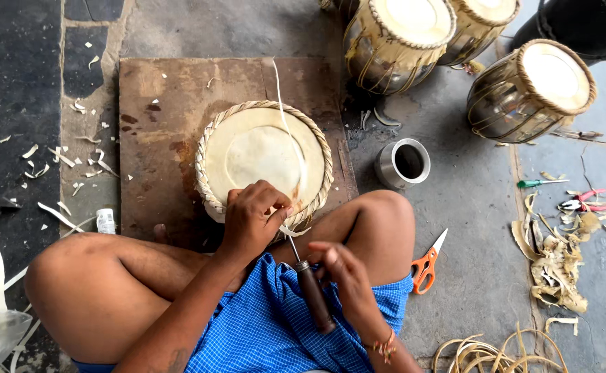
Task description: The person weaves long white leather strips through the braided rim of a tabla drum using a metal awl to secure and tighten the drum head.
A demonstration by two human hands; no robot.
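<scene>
left hand (251,220) fingers pinch the braided rim of the drum head (264,159), on a board (158,124) between the knees. right hand (344,276) closed around awl (310,287). skin likely taut, puncture-prone; grip the rim.

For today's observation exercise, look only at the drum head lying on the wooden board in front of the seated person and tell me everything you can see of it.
The drum head is a round, pale cream skin, smooth and matt, with a faint inner circle. A braided rim of light straps runs around its edge. It lies flat, face up, on the brown wooden board. A thin pale strip crosses it from the far side. The left hand grips its near rim, where the right hand pushes in a wooden-handled tool.
</scene>
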